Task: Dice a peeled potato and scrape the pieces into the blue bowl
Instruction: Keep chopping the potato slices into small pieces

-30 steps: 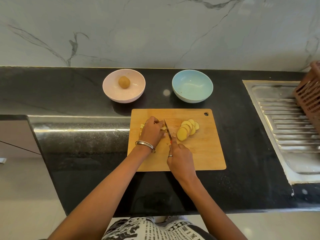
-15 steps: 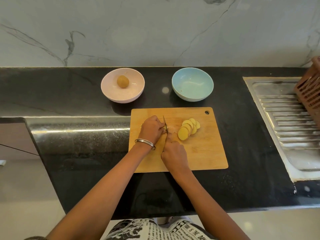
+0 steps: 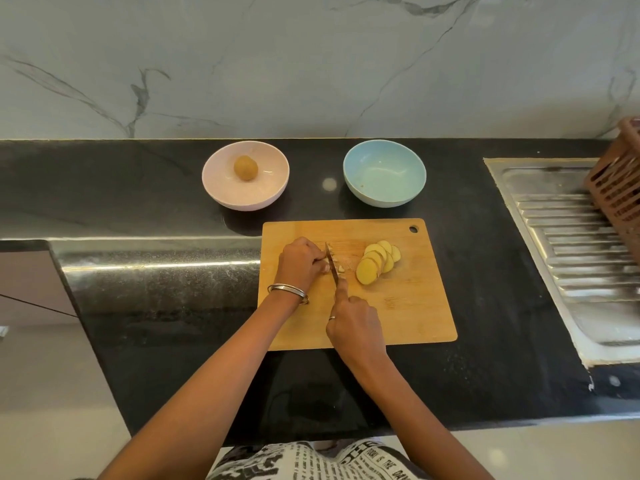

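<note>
On the wooden cutting board (image 3: 408, 306) my left hand (image 3: 300, 263) holds down a small stack of potato pieces (image 3: 337, 263), mostly hidden under its curled fingers. My right hand (image 3: 355, 322) grips a knife (image 3: 332, 266), forefinger along the spine, with the blade down in the pieces right beside my left fingertips. A fan of round yellow potato slices (image 3: 377, 261) lies to the right of the blade. The blue bowl (image 3: 384, 177) stands behind the board on the black counter and looks empty.
A pink bowl (image 3: 221, 188) with one whole unpeeled potato (image 3: 246, 167) stands behind the board at the left. A steel sink drainboard (image 3: 575, 247) lies to the right, with a brown slatted basket (image 3: 620, 188) on it. A marble wall rises behind the counter.
The knife has drawn back toward me along the cut, with my right hand following. My left hand stays on the pieces. The slice fan has not moved.
</note>
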